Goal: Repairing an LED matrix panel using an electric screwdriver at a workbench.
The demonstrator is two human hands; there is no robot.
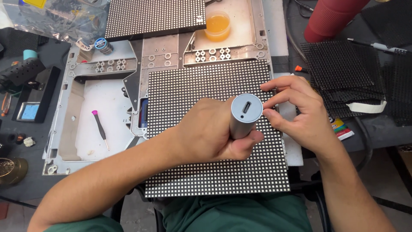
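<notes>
My left hand wraps the grey cylinder tool, hiding its tip; right hand fingers curl loosely, unclenched, on the LED panel.

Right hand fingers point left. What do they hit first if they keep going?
Probably the grey cylinder tool held in the left hand: the right hand fingertips sit right beside its top end, over the LED panel. Whether they touch already is unclear.

Even, bright light falls from above, and shadows under the hands are soft. A faint sheen lies on the metal frame. Focus is sharp throughout, with slight bending at the edges.
</notes>
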